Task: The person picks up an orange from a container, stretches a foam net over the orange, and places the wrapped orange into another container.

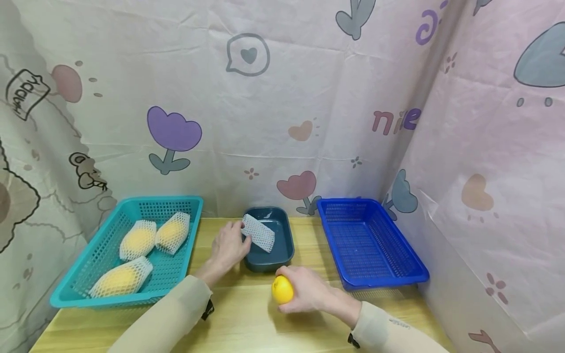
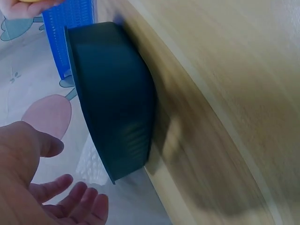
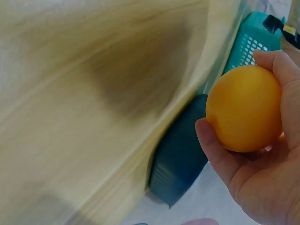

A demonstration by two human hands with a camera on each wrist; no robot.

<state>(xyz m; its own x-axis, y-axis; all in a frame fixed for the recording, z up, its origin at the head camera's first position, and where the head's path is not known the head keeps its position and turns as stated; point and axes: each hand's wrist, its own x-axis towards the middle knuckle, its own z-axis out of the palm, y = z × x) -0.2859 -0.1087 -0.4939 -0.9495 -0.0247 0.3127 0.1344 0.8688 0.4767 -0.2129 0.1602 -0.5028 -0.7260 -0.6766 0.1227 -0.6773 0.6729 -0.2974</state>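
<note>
My right hand (image 1: 306, 290) grips an orange (image 1: 282, 290) above the table, in front of a dark teal dish (image 1: 265, 267). In the right wrist view the thumb and fingers curl round the orange (image 3: 246, 108). A flattened white foam net sleeve (image 1: 259, 233) lies slanted in the dish, its upper left end over the rim. Beside that end is my left hand (image 1: 229, 245). The left wrist view shows its thumb and loosely bent fingers (image 2: 84, 199) apart, with the foam net (image 2: 91, 164) beyond them.
At the left stands a turquoise basket (image 1: 194, 245) with three yellow fruits in foam nets (image 1: 139, 240). A blue basket (image 1: 366, 250) stands at the right. All rest on a wooden table (image 1: 247, 323), with a patterned curtain (image 1: 247, 127) behind.
</note>
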